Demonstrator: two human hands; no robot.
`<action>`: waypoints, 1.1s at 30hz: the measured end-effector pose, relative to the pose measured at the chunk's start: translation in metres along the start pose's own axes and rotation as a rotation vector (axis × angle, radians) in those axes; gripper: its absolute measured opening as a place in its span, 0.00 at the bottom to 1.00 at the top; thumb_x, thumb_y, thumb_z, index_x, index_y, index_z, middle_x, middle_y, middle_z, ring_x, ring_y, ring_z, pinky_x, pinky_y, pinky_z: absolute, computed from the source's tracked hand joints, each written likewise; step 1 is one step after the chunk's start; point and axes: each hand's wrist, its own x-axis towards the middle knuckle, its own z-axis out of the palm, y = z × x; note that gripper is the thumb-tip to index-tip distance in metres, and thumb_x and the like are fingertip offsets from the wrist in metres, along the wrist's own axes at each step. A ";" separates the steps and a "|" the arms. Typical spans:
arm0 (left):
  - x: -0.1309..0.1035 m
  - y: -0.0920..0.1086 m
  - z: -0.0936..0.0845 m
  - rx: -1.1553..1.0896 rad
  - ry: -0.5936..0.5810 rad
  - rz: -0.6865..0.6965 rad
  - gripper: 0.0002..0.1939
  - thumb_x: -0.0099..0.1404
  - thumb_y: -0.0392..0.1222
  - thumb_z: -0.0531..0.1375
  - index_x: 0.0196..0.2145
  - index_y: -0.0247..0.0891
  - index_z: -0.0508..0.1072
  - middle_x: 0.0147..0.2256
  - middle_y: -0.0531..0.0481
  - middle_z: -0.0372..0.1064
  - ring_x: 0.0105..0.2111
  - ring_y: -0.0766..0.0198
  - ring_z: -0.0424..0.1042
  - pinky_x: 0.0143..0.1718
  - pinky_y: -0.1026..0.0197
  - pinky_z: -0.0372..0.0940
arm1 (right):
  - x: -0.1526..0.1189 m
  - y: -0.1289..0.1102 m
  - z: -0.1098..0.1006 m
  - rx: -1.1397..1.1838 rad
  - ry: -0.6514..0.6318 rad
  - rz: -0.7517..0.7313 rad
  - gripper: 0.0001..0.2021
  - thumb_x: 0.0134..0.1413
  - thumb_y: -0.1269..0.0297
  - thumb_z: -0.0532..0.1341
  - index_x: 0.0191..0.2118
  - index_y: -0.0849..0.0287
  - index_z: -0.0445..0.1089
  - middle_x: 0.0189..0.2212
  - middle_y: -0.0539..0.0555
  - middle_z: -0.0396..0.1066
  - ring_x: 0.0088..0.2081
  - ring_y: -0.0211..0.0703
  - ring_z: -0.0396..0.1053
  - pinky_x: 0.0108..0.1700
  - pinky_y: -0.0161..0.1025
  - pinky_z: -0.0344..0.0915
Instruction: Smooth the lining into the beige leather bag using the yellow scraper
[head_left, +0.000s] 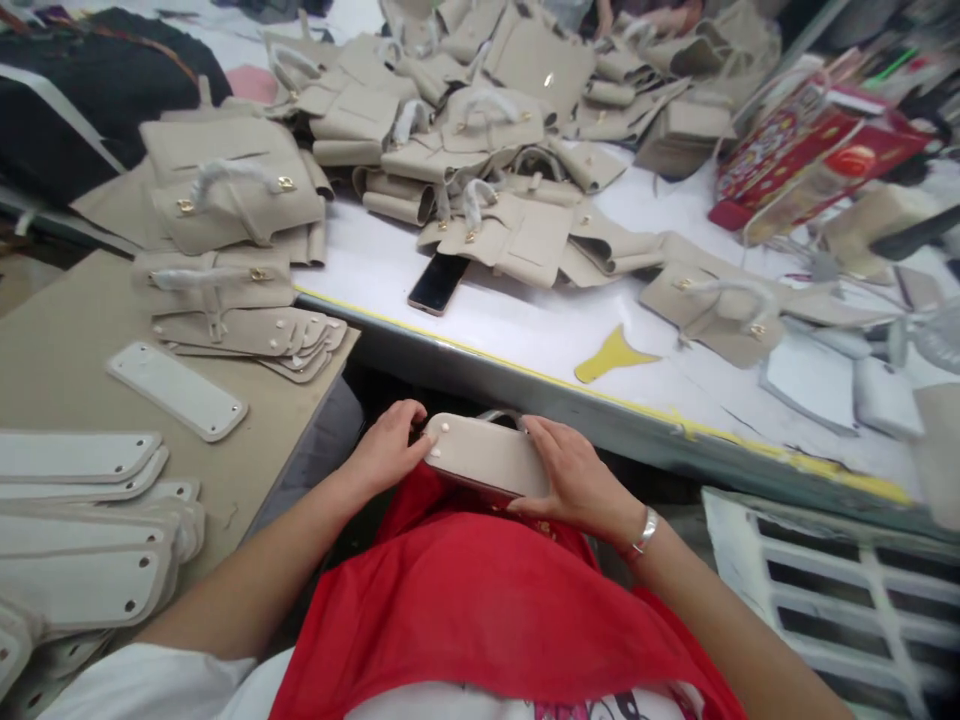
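In my lap, over a red apron (465, 600), rests a beige handbag part (487, 455) with a rounded end and small pale studs near its left edge. Behind it a dark loop, perhaps a handle, shows in part. My left hand (390, 450) pinches the part's left end with thumb and fingers. Wrapped round the right end is my right hand (581, 475), thumb on the near side and fingers on the far side. To my left lies a stack of beige base panels (247, 330) with studs, and a single pale panel (177, 390) with holes.
Pale punched panels (82, 570) are stacked at the left. Across the white table (525, 330) lie many beige handbag pieces (480, 130), a phone (437, 283) and a yellow template (611, 355). A red bag (795, 150) stands at the right, above a slatted white frame (825, 590).
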 end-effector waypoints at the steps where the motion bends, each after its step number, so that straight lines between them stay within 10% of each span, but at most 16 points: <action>1: 0.001 0.006 -0.002 0.045 0.028 0.084 0.15 0.58 0.43 0.54 0.43 0.36 0.64 0.42 0.43 0.64 0.43 0.56 0.64 0.45 0.55 0.60 | -0.008 0.004 -0.001 -0.008 -0.001 0.010 0.48 0.37 0.42 0.64 0.60 0.66 0.48 0.56 0.66 0.55 0.55 0.56 0.55 0.56 0.51 0.53; 4: 0.007 0.028 -0.003 0.083 0.005 0.383 0.24 0.57 0.37 0.54 0.52 0.36 0.60 0.54 0.41 0.57 0.54 0.53 0.55 0.56 0.50 0.51 | -0.019 0.010 0.001 -0.020 -0.003 -0.005 0.47 0.37 0.42 0.64 0.59 0.66 0.50 0.55 0.66 0.56 0.54 0.55 0.56 0.55 0.50 0.53; 8: 0.019 0.046 0.013 0.121 -0.197 0.642 0.41 0.54 0.55 0.60 0.59 0.35 0.50 0.59 0.38 0.50 0.59 0.51 0.49 0.60 0.49 0.44 | -0.017 0.010 0.007 -0.043 0.014 -0.004 0.44 0.38 0.42 0.63 0.57 0.66 0.53 0.54 0.65 0.59 0.52 0.55 0.58 0.53 0.49 0.55; 14: 0.030 0.035 0.038 0.234 -0.237 0.624 0.47 0.47 0.64 0.60 0.57 0.32 0.55 0.54 0.35 0.58 0.52 0.47 0.57 0.55 0.47 0.47 | -0.019 0.013 0.011 -0.040 0.052 0.011 0.39 0.40 0.45 0.62 0.55 0.65 0.56 0.52 0.65 0.60 0.51 0.54 0.59 0.52 0.48 0.55; 33: 0.026 0.043 0.036 0.344 -0.261 0.594 0.43 0.47 0.67 0.59 0.52 0.35 0.58 0.50 0.40 0.61 0.48 0.51 0.61 0.50 0.53 0.51 | -0.027 0.019 0.023 -0.064 0.063 -0.020 0.41 0.42 0.41 0.60 0.56 0.66 0.55 0.52 0.65 0.59 0.50 0.56 0.58 0.51 0.48 0.53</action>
